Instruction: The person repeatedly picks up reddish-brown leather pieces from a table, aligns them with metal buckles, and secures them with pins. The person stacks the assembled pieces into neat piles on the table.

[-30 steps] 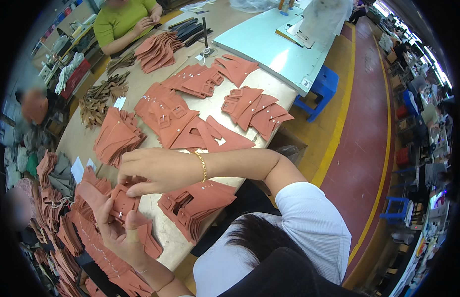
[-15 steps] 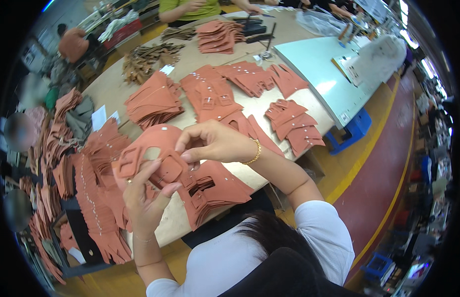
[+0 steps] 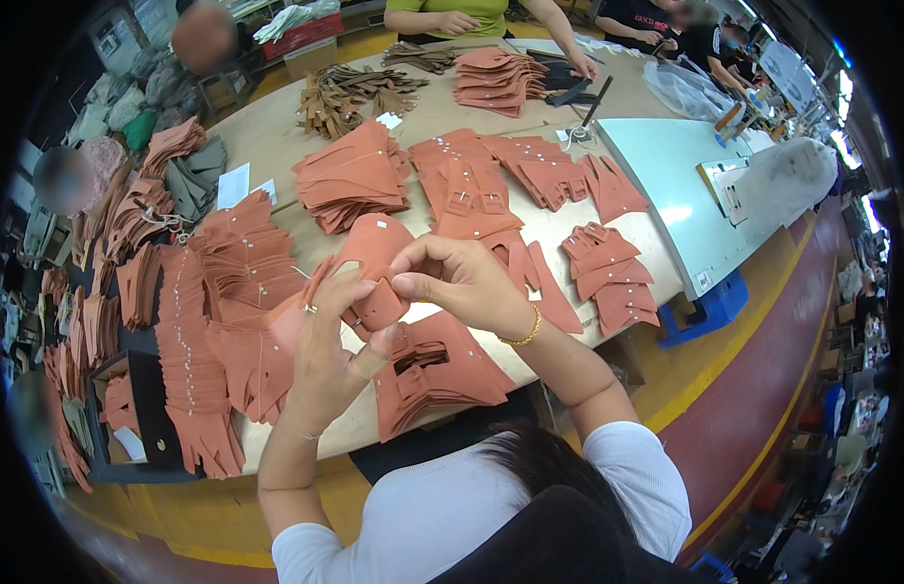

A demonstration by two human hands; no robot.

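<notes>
Both of my hands hold a terracotta leather-like panel (image 3: 378,240) above the table. It has a cut-out, a white sticker at its upper edge and a strap with a small metal buckle. My left hand (image 3: 327,355) grips the panel from the left, fingers behind and thumb near the buckle. My right hand (image 3: 466,287) pinches the strap end (image 3: 379,305) between thumb and forefinger. Beneath my hands lies a stack of similar buckled panels (image 3: 447,380), close to the table edge. Part of the held panel is hidden behind my fingers.
More terracotta stacks (image 3: 350,180) cover the table (image 3: 267,156), with buckled panels (image 3: 471,190) beyond my right hand. Brown strips (image 3: 359,102) lie farther back. A pale green board (image 3: 646,175) stands right, over a blue stool (image 3: 705,310). Another person's hand (image 3: 583,66) reaches across the far side.
The view has shifted, moving the table contents rightward in it. My hands have turned the panel, and my right fingers now pinch the strap end, which is bent upward.
</notes>
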